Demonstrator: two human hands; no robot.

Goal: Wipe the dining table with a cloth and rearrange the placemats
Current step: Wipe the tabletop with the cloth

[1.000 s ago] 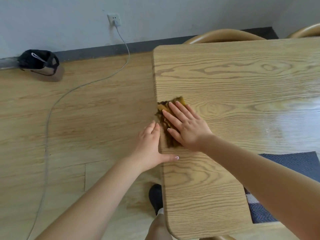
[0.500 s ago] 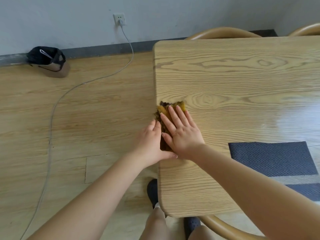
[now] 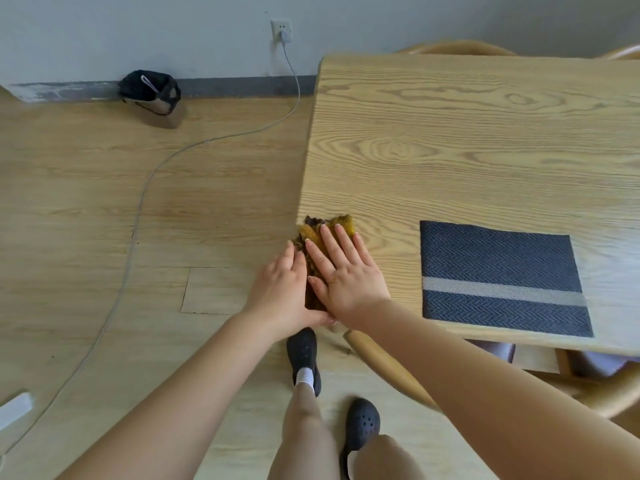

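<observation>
A crumpled mustard-brown cloth [image 3: 313,227] lies on the near left corner of the light wooden dining table [image 3: 467,140]. My right hand [image 3: 343,268] presses flat on the cloth with straight fingers. My left hand [image 3: 282,289] is cupped against the table's left edge beside the cloth, its thumb under the corner. A dark blue woven placemat [image 3: 498,261] with a pale stripe lies flat near the table's front edge, right of my hands.
A wooden chair [image 3: 388,368] is tucked under the table's near side, and two more chair backs [image 3: 460,48] show beyond the far edge. A grey cable [image 3: 138,209] runs over the floor from a wall socket. A black bag [image 3: 150,88] sits by the wall.
Both hands slid the cloth toward me along the table's left edge, from mid-edge to the near corner. The view pulled back, bringing the whole placemat and my feet into sight.
</observation>
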